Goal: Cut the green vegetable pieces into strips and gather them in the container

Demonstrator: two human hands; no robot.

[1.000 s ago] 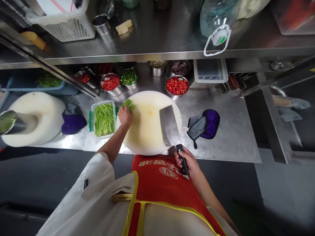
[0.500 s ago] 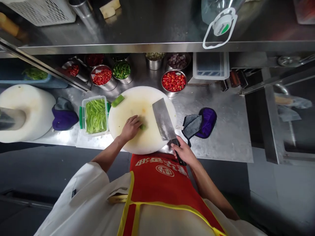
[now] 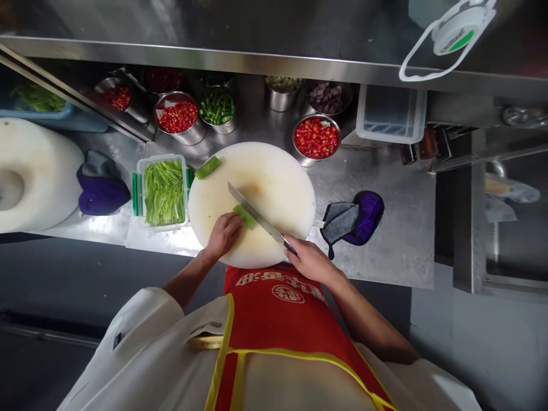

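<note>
A round white cutting board (image 3: 282, 171) lies before me. On it, my left hand (image 3: 223, 234) presses curled fingers against the end of a flat green vegetable piece (image 3: 245, 217). My right hand (image 3: 310, 260) grips the dark handle of a cleaver (image 3: 257, 214). Its blade stands on edge, slanting up and left along the right side of that piece; whether it touches cannot be told. A second green vegetable piece (image 3: 208, 167) rests at the board's upper left edge. Just left of the board, a clear box with green clips holds thin green strips (image 3: 164, 193).
Steel bowls of chopped red chillies (image 3: 317, 137) and green chillies (image 3: 218, 107) stand behind the board under a steel shelf (image 3: 240, 60). A purple and grey cloth (image 3: 363, 217) lies to the right, another (image 3: 103, 188) to the left. A second white board (image 3: 47, 177) is far left.
The cleaver has swung left from the board's right side, its blade turning on edge beside the green piece. My left hand has shifted slightly left and down, uncovering more of that piece.
</note>
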